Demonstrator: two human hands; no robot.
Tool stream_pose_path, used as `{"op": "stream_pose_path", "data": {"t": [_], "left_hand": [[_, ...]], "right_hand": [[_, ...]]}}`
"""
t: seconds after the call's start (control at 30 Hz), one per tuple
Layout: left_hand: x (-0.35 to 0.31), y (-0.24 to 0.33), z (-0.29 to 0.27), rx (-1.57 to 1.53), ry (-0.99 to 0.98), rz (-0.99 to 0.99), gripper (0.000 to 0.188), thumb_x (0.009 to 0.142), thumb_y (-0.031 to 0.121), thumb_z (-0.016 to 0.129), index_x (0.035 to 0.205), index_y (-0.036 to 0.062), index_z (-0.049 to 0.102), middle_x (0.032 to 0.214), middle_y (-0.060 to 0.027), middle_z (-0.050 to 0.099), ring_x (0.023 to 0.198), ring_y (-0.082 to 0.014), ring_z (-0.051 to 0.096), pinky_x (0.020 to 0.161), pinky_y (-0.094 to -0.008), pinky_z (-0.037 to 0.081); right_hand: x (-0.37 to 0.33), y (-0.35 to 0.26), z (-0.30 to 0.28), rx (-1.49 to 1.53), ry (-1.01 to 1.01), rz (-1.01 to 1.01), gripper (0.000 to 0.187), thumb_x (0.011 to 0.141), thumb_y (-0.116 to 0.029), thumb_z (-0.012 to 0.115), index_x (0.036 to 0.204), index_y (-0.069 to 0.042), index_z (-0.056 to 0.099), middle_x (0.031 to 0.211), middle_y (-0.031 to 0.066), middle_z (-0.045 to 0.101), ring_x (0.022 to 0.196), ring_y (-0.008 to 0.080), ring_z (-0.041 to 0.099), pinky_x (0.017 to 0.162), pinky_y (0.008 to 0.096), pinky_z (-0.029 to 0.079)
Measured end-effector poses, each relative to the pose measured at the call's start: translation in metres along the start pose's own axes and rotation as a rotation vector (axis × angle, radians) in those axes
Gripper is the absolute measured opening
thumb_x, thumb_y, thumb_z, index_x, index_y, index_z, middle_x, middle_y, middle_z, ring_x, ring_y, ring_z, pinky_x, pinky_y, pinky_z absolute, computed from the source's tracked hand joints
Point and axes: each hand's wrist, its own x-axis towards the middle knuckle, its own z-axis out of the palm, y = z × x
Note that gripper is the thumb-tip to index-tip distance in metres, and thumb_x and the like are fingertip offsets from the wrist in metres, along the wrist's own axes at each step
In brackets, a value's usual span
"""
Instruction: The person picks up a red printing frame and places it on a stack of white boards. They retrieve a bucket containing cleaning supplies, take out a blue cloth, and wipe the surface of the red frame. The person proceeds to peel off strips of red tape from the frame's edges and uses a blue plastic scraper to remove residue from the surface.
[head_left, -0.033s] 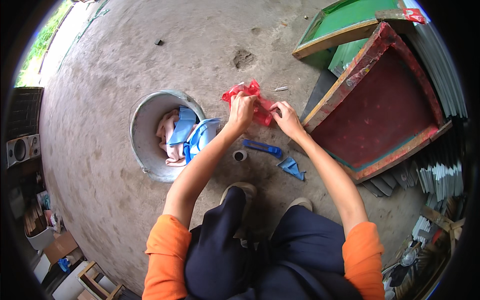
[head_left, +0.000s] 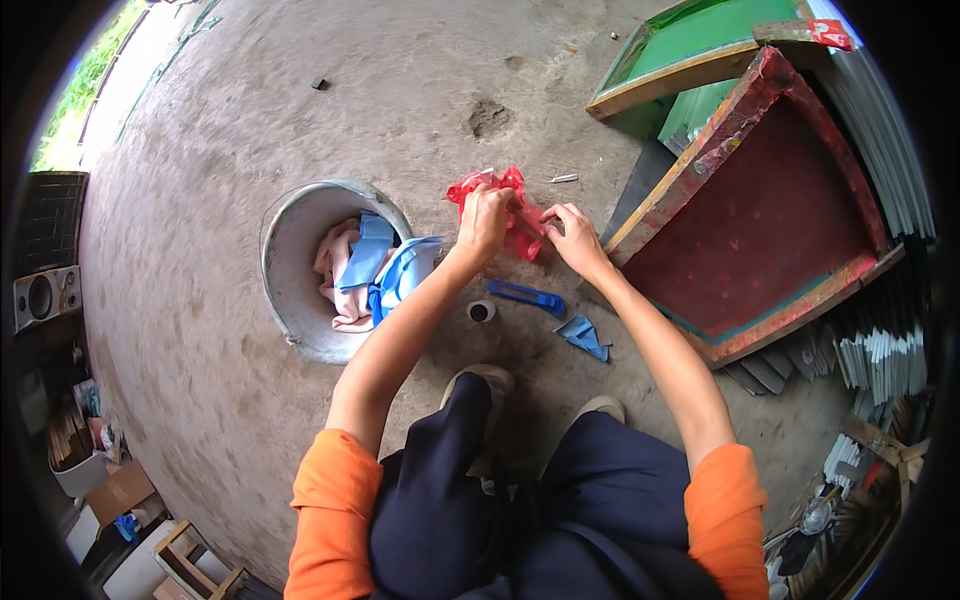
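Observation:
A crumpled, thin red plastic bag lies on the concrete floor ahead of me, partly see-through. My left hand is closed on its upper part, fingertips bent down into the plastic. At its right edge, my right hand pinches the plastic between thumb and fingers. Nearer to me rests a blue utility knife. Beside the knife stands a small white round thing with a dark centre, and a blue cloth scrap lies to its right. Left of my forearm, a grey metal bucket holds pink and blue cloths.
On the right lean wooden frames, one with a dark red mesh and one green. Stacks of thin sheets stand behind them. A speaker and clutter line the left side. My shoes are close below the knife.

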Motion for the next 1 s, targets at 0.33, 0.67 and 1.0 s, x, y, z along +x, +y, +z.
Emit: {"op": "stream_pose_path", "data": {"t": [0.33, 0.67, 1.0], "left_hand": [[0.008, 0.0, -0.006, -0.33, 0.129, -0.187, 0.031, 0.069, 0.002, 0.063, 0.099, 0.0059, 0.056, 0.087, -0.0081, 0.056, 0.074, -0.0197, 0.062, 0.072, -0.0304, 0.047], [0.017, 0.003, -0.013, -0.285, 0.197, -0.132, 0.024, 0.062, -0.003, 0.067, 0.081, 0.0018, 0.055, 0.1, -0.0109, 0.041, 0.085, -0.0176, 0.054, 0.065, -0.0269, 0.051], [0.008, 0.011, -0.011, 0.118, 0.061, -0.105, 0.02, 0.067, -0.004, 0.053, 0.086, 0.0028, 0.052, 0.117, -0.018, 0.036, 0.099, -0.0372, 0.047, 0.088, -0.0524, 0.035]], "right_hand": [[0.005, -0.002, 0.006, 0.134, 0.039, 0.021, 0.014, 0.077, -0.009, 0.059, 0.091, -0.005, 0.056, 0.09, 0.0127, 0.054, 0.083, 0.0255, 0.057, 0.074, 0.0338, 0.046], [0.013, -0.008, 0.005, 0.295, 0.192, 0.096, 0.02, 0.076, -0.003, 0.061, 0.095, -0.006, 0.054, 0.088, 0.0086, 0.058, 0.08, 0.0176, 0.06, 0.067, 0.028, 0.05], [0.018, -0.019, -0.003, 0.188, 0.352, 0.106, 0.037, 0.073, 0.003, 0.058, 0.106, -0.006, 0.044, 0.085, 0.0113, 0.056, 0.072, 0.0201, 0.06, 0.062, 0.029, 0.05]]}}
